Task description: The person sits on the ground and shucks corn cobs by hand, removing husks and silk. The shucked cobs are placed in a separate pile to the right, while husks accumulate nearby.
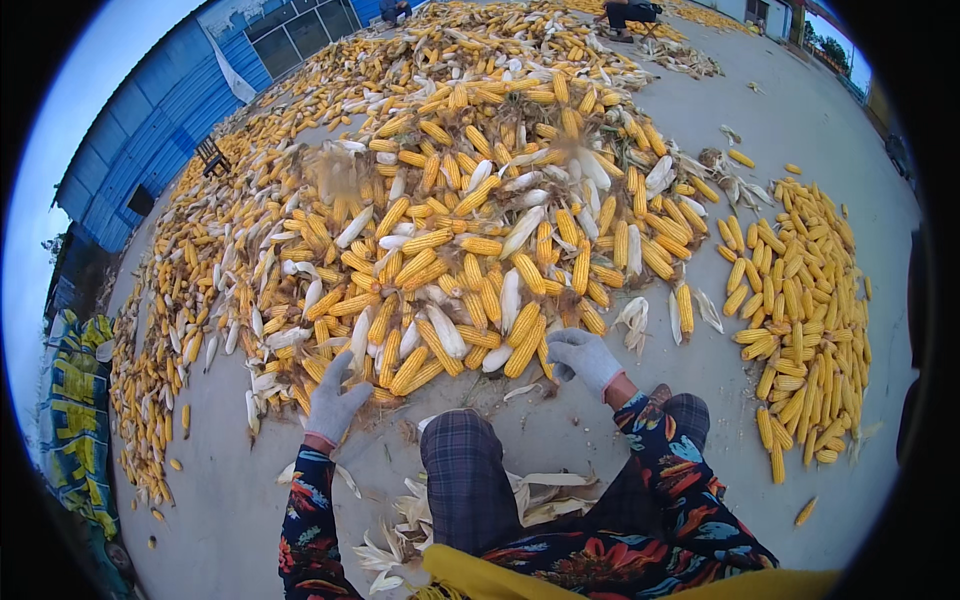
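My left hand (335, 401), in a pale grey knitted glove, is held with thumb and fingers apart at the front edge of a large pile of corn cobs (450, 247). Nothing shows in its grasp. My right hand (585, 360), gloved the same way, hovers at the pile's near right edge with loosely curved fingers and no cob visible in it. Closest to it lies a bare yellow cob (525, 345). Between the hands are more yellow cobs and a cob in whitish husk (445, 330). Brown silk and dry husks are mixed through the pile.
To the right lies a separate heap of husked cobs (806, 330) on the concrete floor (675, 397). Loose husks (401, 525) lie around my knees. A small chair (212, 157) stands far left before a blue wall (150, 127). Two people sit beyond the pile.
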`<act>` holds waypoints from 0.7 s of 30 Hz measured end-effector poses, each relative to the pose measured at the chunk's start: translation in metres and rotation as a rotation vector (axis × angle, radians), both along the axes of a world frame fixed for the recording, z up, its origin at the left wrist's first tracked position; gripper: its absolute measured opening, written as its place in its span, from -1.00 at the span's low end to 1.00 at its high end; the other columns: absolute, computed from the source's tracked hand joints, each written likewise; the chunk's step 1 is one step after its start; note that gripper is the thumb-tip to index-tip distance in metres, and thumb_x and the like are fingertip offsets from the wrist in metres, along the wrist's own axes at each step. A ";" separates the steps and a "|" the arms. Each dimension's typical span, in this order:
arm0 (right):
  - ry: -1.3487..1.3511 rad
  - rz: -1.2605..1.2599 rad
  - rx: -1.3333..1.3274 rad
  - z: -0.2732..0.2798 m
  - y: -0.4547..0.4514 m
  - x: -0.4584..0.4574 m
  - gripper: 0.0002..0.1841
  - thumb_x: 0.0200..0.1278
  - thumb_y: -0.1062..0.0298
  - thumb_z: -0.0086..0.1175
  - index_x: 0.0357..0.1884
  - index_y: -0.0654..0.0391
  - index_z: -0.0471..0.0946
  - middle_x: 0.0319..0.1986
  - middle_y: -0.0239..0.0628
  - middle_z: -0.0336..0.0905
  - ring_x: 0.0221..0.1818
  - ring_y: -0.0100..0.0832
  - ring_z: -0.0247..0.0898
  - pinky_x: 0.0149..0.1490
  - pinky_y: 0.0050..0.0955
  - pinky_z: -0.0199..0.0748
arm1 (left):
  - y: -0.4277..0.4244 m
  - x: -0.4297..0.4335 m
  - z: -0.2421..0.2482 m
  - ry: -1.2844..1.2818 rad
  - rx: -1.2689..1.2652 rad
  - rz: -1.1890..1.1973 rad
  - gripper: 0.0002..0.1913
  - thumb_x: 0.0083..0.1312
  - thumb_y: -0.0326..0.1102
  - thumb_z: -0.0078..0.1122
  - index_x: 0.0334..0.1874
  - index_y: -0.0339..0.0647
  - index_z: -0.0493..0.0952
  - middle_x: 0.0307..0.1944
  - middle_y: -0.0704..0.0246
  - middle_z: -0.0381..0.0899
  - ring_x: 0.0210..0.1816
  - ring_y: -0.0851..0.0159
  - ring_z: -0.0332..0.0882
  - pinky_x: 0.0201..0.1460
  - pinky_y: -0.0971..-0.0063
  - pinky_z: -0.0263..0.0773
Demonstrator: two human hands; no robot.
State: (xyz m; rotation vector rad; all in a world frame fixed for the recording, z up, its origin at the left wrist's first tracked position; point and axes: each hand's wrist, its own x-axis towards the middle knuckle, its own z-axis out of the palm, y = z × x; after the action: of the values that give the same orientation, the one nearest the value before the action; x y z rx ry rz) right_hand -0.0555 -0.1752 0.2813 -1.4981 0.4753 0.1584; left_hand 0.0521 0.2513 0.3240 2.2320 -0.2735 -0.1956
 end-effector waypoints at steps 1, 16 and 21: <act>-0.029 -0.011 0.038 0.000 0.000 0.002 -0.66 0.36 0.30 0.08 0.08 0.27 0.54 -0.30 -0.33 0.65 -0.41 -0.53 0.59 -0.34 -0.56 0.53 | -0.029 0.007 0.007 0.104 -0.401 -0.060 -0.46 0.40 -0.14 0.15 0.38 -0.17 0.36 0.36 0.14 0.39 0.32 0.06 0.41 0.39 0.26 0.30; -0.335 -0.297 -0.245 -0.003 -0.013 0.020 -0.37 0.23 0.08 0.28 0.26 0.24 0.45 0.06 -0.13 0.58 0.07 -0.35 0.56 0.16 -0.41 0.49 | -0.286 0.016 -0.073 0.818 -1.140 -0.266 -0.34 0.55 0.23 -0.30 0.35 -0.22 0.40 0.30 0.19 0.46 0.33 0.10 0.35 0.41 0.09 0.18; -0.465 -0.058 -0.624 -0.005 -0.004 0.019 -0.34 0.07 0.08 0.37 0.23 0.05 0.46 -0.05 -0.07 0.54 -0.02 -0.15 0.57 0.14 -0.30 0.51 | -0.298 0.005 -0.076 0.857 -1.030 -0.232 -0.43 0.58 0.08 -0.22 0.33 -0.31 0.37 0.22 0.17 0.52 0.23 0.12 0.48 0.34 0.24 0.36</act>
State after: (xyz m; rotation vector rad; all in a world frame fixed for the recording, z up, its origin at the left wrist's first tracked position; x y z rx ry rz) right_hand -0.0367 -0.1790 0.2766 -2.0518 0.1909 -0.4151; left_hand 0.0568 -0.0470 0.2477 0.9644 -0.1046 -0.8786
